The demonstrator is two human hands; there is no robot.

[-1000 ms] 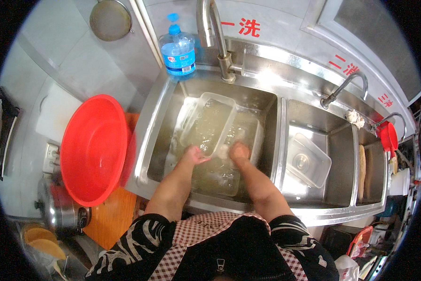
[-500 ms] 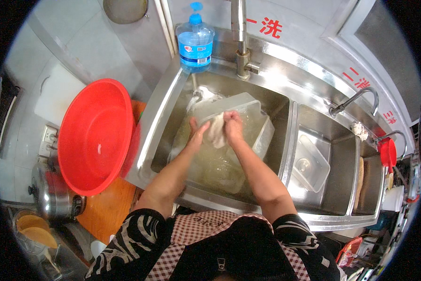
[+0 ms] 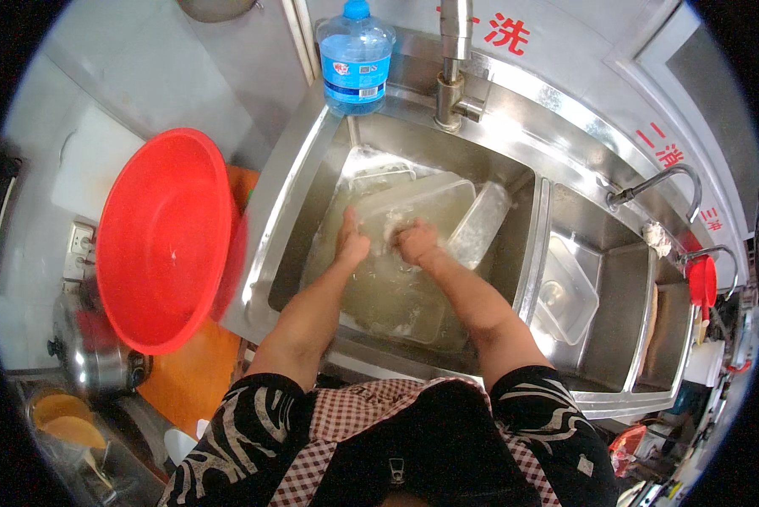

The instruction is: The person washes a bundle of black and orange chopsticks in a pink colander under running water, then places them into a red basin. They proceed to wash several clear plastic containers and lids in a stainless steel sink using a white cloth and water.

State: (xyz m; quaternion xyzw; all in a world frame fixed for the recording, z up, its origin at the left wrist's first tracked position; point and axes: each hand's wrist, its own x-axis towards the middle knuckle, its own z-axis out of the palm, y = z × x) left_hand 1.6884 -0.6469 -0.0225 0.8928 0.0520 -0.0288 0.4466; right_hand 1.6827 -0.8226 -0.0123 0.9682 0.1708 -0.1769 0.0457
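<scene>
A translucent rectangular plastic container lies tilted in the cloudy, soapy water of the left sink basin. My left hand grips its left end, thumb and fingers closed on the rim. Inside the container my right hand is closed around a whitish cloth, mostly hidden by the fingers and murky water. A second clear container leans beside it on the right, partly out of the water. Behind it, the rim of another container shows amid suds.
A blue pump bottle stands on the back left corner, beside the faucet. A large red basin sits left of the sink. The middle basin holds a clear container. A red ladle hangs at far right.
My right hand has lowered the cloth from above the water into the container. My left hand has moved to the container's left end. The view has shifted slightly.
</scene>
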